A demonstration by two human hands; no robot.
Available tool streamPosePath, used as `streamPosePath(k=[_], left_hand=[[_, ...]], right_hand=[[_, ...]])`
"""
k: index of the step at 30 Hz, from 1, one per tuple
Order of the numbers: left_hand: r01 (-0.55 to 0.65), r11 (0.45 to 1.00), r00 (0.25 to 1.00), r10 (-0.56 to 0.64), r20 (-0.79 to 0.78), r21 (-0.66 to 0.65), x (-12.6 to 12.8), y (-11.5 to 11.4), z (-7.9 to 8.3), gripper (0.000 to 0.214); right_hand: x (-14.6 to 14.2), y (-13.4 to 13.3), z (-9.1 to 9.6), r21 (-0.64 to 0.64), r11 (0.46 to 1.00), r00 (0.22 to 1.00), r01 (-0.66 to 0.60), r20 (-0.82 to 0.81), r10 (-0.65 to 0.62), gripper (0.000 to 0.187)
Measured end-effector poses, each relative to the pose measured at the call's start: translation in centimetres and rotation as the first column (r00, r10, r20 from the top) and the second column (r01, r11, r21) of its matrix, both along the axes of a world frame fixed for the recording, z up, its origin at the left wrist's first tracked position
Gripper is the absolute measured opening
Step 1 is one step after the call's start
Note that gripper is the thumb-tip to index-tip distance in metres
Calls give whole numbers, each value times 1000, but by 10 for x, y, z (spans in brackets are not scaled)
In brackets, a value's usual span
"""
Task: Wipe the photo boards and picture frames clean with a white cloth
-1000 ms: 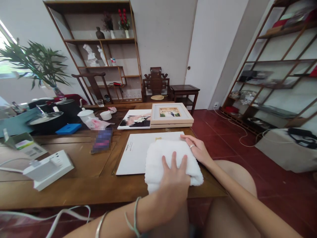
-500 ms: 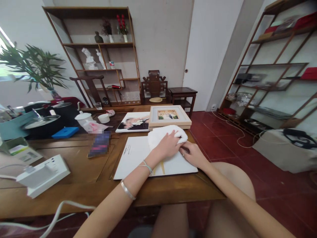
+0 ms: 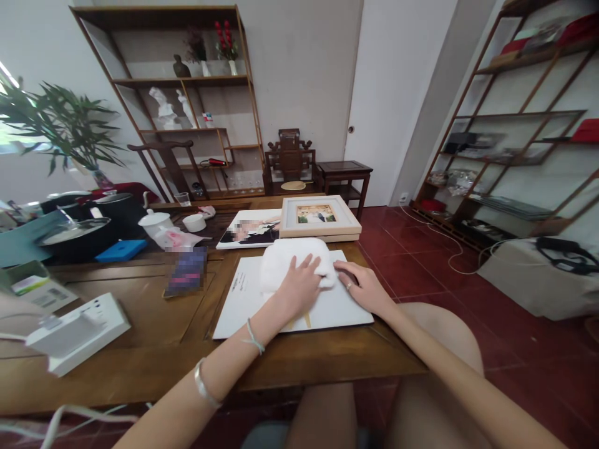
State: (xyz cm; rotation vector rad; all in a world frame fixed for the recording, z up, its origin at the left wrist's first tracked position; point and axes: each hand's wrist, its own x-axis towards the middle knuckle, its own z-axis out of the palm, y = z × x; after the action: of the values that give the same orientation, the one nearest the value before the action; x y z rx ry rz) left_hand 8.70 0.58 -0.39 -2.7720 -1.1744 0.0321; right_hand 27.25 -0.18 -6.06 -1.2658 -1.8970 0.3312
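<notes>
A white towel (image 3: 281, 265), folded into a thick pad, lies on a white panel (image 3: 243, 302) with dark writing at its left and yellowish marks near its front edge. My left hand (image 3: 302, 287) presses down on the towel, fingers spread over its top and thumb against its bulging right side. Just right of the towel, my right hand (image 3: 367, 287) rests on the panel's right edge, palm down with bent fingers. A ring shows on one finger, and no object is in this hand. Part of the panel is hidden under the towel and my left forearm.
Behind the panel are a framed photo (image 3: 346, 215) and a photo print (image 3: 248, 231). Leftward on the wooden table (image 3: 154, 337) stand a power strip (image 3: 88, 330), blue box (image 3: 120, 250), white teapot (image 3: 156, 221) and black pot (image 3: 77, 234). The table's right edge borders red floor tiles.
My left hand has slid the towel leftward across the panel. My right hand stays at the right edge, now apart from the left hand. The view has shifted slightly.
</notes>
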Motion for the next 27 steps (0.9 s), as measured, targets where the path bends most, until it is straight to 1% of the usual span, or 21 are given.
streamPosePath(k=[3, 6, 8, 9, 11, 13, 17, 19, 20, 21, 23, 25, 27], left_hand=[[25, 1000, 998, -26, -53, -18, 8, -36, -3, 32], [74, 995, 994, -80, -80, -71, 16, -73, -4, 33], [106, 990, 992, -112, -63, -94, 20, -87, -3, 34], [111, 988, 992, -117, -55, -107, 21, -89, -2, 34], [88, 988, 994, -95, -47, -126, 21, -82, 0, 33], [48, 992, 998, -53, -39, -114, 19, -63, 0, 33], [-34, 999, 999, 33, 17, 9, 12, -14, -5, 35], [-64, 997, 997, 62, 36, 53, 10, 1, -8, 36], [-71, 996, 997, 69, 35, 61, 10, 4, -9, 36], [-72, 996, 997, 70, 28, 60, 10, 3, -9, 35], [-63, 997, 998, 63, -4, 44, 11, -10, -9, 32], [-48, 999, 998, 48, -46, 20, 12, -34, -8, 30], [-17, 1000, 996, 17, -88, -4, 12, -62, -8, 29]], right_hand=[[0, -1, 2, -18, 1000, 998, 20, -67, -21, 36], [-1, -3, 3, -29, 999, 993, 34, -111, -37, 37], [-1, -3, 3, -45, 998, 991, 34, -128, -39, 38], [-1, -3, 3, -51, 998, 990, 31, -134, -38, 39], [0, -2, 1, -58, 998, 991, 30, -131, -37, 39], [1, 0, -2, -58, 998, 994, 19, -105, -25, 40], [1, 3, -5, -26, 999, 999, -18, -31, 17, 42], [0, 3, -5, -8, 999, 999, -32, -6, 32, 42], [-1, 3, -5, -3, 999, 999, -41, -1, 41, 41], [-1, 3, -5, 0, 999, 999, -52, 0, 52, 40], [-1, 3, -5, -4, 998, 998, -68, -4, 68, 40], [-1, 3, -6, -15, 998, 998, -64, -2, 64, 41], [0, 4, -8, -23, 998, 999, -51, 3, 51, 41]])
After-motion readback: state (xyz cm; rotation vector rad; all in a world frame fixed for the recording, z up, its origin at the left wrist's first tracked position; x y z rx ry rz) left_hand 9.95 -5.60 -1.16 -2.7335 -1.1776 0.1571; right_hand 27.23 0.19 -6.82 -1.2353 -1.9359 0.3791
